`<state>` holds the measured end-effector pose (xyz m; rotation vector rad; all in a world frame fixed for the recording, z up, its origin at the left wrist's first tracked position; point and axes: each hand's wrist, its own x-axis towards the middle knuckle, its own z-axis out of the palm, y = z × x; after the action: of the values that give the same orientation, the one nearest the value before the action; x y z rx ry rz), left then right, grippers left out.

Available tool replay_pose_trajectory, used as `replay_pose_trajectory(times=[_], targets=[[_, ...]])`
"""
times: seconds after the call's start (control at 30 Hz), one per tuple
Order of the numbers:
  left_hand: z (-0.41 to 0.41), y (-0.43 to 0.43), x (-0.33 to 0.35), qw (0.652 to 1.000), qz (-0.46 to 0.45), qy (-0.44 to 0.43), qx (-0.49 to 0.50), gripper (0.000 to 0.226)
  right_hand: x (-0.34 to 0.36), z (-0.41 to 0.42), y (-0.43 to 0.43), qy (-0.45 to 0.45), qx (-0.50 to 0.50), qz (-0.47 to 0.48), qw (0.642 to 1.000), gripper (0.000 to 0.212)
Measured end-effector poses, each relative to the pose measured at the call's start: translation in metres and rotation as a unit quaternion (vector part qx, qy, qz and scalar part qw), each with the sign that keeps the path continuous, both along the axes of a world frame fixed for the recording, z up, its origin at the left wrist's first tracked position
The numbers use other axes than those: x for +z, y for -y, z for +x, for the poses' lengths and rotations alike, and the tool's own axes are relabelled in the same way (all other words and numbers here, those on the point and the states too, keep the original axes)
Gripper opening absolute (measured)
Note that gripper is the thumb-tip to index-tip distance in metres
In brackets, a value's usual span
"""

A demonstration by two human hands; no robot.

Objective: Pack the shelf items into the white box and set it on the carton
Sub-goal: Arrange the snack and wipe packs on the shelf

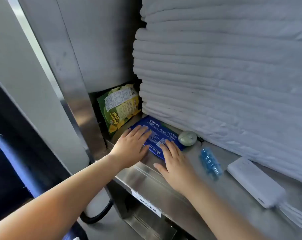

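Fingers [144, 131] straight, left hand [132, 148] and right hand [175, 168] on blue packet [156, 126], towels [216, 75] behind

The left hand [132, 147] and right hand [174, 166] press flat, fingers straight, on a flat blue plastic packet [157, 134] lying on the stainless steel shelf [221, 191]. Beyond the left hand a green-and-yellow banana chips bag [120, 108] leans in the corner. Right of the right hand lie a round grey-green case [187, 138], a small translucent blue bottle [210, 163] and a white rectangular power bank [255, 181].
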<state>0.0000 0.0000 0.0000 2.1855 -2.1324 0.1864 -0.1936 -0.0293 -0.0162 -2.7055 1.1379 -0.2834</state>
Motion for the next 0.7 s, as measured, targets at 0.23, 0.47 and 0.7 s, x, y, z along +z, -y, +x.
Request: replay_pose_trajectory(times=[0.23,0.47,0.7], targets=[[0.025,0.039,-0.013,0.996,0.038,-0.014,-0.078,0.057,-0.003,0.020,0.025,-0.010,-0.003,-0.002,1.000,0.072],[0.031,0.046,-0.024,0.989,0.067,-0.087,-0.104,0.055,-0.018,0.024,0.027,0.012,-0.030,-0.022,0.999,0.062],[0.035,0.037,-0.024,0.988,0.064,-0.091,-0.110,0.057,-0.015,0.027,0.022,0.028,-0.042,-0.013,0.999,0.058]])
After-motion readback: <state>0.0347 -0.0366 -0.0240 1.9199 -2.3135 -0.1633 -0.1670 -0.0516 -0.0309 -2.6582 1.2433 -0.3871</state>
